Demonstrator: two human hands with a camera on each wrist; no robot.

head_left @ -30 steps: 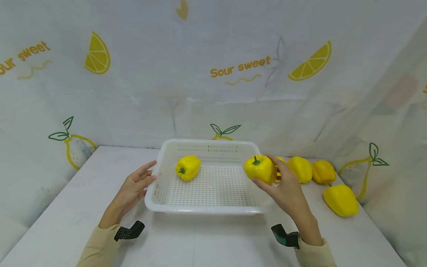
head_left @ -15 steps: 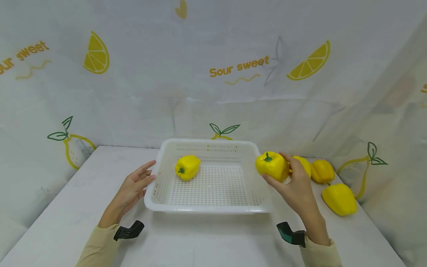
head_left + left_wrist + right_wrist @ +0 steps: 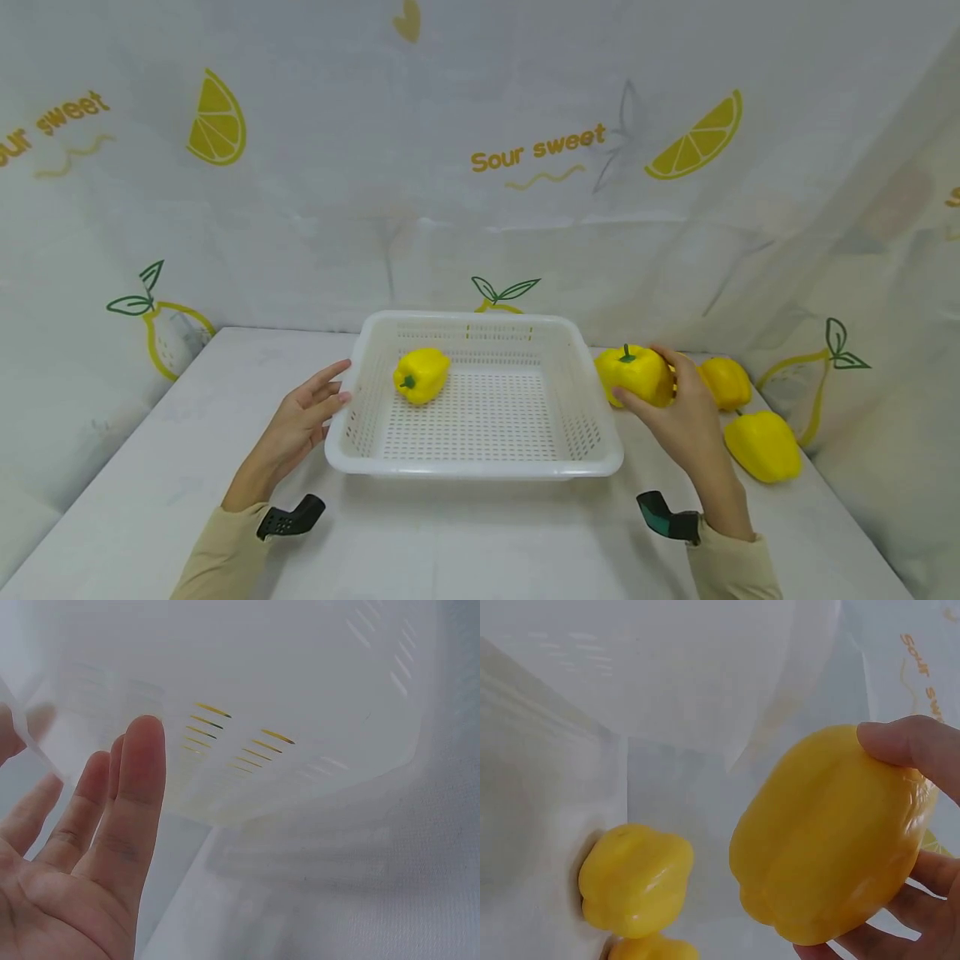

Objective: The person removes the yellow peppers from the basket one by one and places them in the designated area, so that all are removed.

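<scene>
A white perforated plastic basket [image 3: 472, 471] stands mid-table in the head view, with one yellow bell pepper [image 3: 422, 377] lying in its left part. My left hand [image 3: 296, 425] touches the basket's left side with fingers mostly straight; the left wrist view shows fingertips [image 3: 142, 750] at the basket wall. Just right of the basket, my right hand [image 3: 678, 412] grips another yellow bell pepper [image 3: 643, 375], its green stem up. In the right wrist view the thumb lies along one side of this pepper [image 3: 829, 836], with fingers around the other.
On the right of the table rest more yellow peppers, one near the back [image 3: 726, 383] and one nearer the front [image 3: 762, 447]. Others are partly hidden behind the held pepper and right hand. A lemon-printed cloth [image 3: 420, 208] hangs behind the table.
My right hand has carried the pepper rightward, from over the basket's right rim to outside it, in front of the other peppers. The left hand and basket have stayed put.
</scene>
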